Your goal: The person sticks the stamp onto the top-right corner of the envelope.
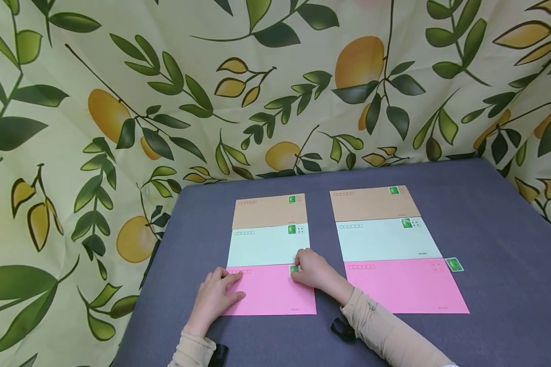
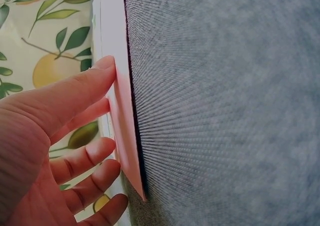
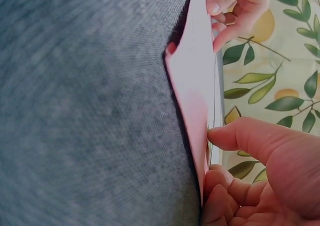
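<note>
A pink envelope (image 1: 271,298) lies nearest the front in the left column. My left hand (image 1: 213,295) rests on its left part, thumb and fingers spread and fairly straight, as the left wrist view also shows. At the envelope's upper right corner my right hand (image 1: 313,270) has its fingers curled, and it pinches a green postage stamp (image 1: 294,268) set against the paper. The fingers partly hide that stamp. In the right wrist view, the right thumb (image 3: 225,137) touches the pink envelope (image 3: 192,101) near its edge.
Above the pink envelope lie a pale blue envelope (image 1: 261,250) and a brown envelope (image 1: 266,213), both stamped. A second column has brown (image 1: 367,206), pale blue (image 1: 381,242) and pink envelopes (image 1: 399,288). A loose green stamp (image 1: 454,264) lies beside the last.
</note>
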The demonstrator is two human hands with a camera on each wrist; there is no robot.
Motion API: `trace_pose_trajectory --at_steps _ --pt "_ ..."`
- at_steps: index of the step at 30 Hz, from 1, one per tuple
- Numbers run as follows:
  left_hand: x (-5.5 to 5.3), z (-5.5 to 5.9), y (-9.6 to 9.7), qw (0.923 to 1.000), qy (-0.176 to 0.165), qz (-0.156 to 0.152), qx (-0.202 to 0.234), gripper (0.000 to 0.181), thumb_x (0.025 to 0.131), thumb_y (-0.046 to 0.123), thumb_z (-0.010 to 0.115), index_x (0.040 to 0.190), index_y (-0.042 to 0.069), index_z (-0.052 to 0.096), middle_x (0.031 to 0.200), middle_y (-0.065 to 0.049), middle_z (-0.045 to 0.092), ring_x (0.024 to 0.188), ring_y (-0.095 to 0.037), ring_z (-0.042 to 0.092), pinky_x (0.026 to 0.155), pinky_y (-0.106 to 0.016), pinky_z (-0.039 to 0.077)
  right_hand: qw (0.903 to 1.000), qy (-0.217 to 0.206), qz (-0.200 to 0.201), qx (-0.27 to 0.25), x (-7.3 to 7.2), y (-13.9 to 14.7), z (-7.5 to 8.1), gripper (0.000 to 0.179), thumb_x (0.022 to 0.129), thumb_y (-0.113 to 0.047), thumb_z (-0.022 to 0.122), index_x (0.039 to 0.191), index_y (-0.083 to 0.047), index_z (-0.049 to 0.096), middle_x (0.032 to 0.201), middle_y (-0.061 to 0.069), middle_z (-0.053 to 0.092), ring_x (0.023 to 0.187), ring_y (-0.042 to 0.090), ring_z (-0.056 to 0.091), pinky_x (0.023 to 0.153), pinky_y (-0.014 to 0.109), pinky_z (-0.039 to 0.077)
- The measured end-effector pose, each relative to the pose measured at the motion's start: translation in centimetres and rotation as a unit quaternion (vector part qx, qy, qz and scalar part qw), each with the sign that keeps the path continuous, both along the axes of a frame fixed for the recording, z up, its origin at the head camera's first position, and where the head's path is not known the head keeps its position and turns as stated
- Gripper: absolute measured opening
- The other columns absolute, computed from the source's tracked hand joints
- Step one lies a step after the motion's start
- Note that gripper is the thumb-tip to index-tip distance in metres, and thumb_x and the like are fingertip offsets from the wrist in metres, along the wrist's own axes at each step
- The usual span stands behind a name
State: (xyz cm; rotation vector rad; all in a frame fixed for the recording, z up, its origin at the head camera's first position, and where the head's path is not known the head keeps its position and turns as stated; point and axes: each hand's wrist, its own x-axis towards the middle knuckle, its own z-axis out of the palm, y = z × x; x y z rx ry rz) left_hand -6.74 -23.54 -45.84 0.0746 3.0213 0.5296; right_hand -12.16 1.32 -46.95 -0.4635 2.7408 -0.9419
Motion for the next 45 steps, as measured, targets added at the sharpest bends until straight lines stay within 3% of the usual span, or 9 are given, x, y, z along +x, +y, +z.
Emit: trace_pose_trajectory --at_steps 18,25,36,45 --pt "0.28 0.04 -0.07 1.0 0.009 0.0 -0.001 0.049 0.07 0.03 0.08 0.115 0.017 0.068 0.09 -0.004 0.053 0.083 -0.017 0.043 0.073 -0.036 0.035 0.9999 0.015 0.005 -0.007 0.26 0.11 -0.16 0.017 0.075 -0.013 0.069 0.077 -0.007 0.053 0.069 0.002 0.045 0.06 0.015 0.04 0.054 0.026 0.032" --pt "0.31 -0.14 -0.26 0.9994 0.028 -0.018 -0.004 0.046 0.07 0.03 0.079 0.113 0.016 0.069 0.089 -0.003 0.053 0.08 -0.016 0.044 0.073 -0.037 0.036 0.9994 0.018 0.003 -0.027 0.22 0.3 0.04 0.012 0.076 -0.01 0.067 0.077 -0.007 0.056 0.068 0.002 0.046 0.06 0.014 0.04 0.054 0.026 0.03" --pt "0.18 -0.16 -0.23 0.9997 0.018 -0.016 -0.002 0.047 0.071 0.031 0.079 0.114 0.016 0.068 0.091 -0.004 0.053 0.083 -0.017 0.044 0.075 -0.039 0.037 0.999 0.004 0.0 -0.046 0.15 0.44 0.26 0.007 0.077 -0.007 0.063 0.08 -0.006 0.057 0.065 0.001 0.046 0.058 0.012 0.041 0.054 0.025 0.031" --pt "0.02 0.11 -0.21 0.9983 0.034 -0.04 -0.025 0.047 0.072 0.03 0.078 0.114 0.014 0.066 0.089 -0.005 0.054 0.079 -0.017 0.045 0.073 -0.039 0.039 0.9985 -0.004 0.004 -0.054 0.17 0.55 0.71 0.009 0.077 -0.008 0.064 0.08 -0.006 0.056 0.063 -0.001 0.045 0.056 0.011 0.042 0.053 0.023 0.031"
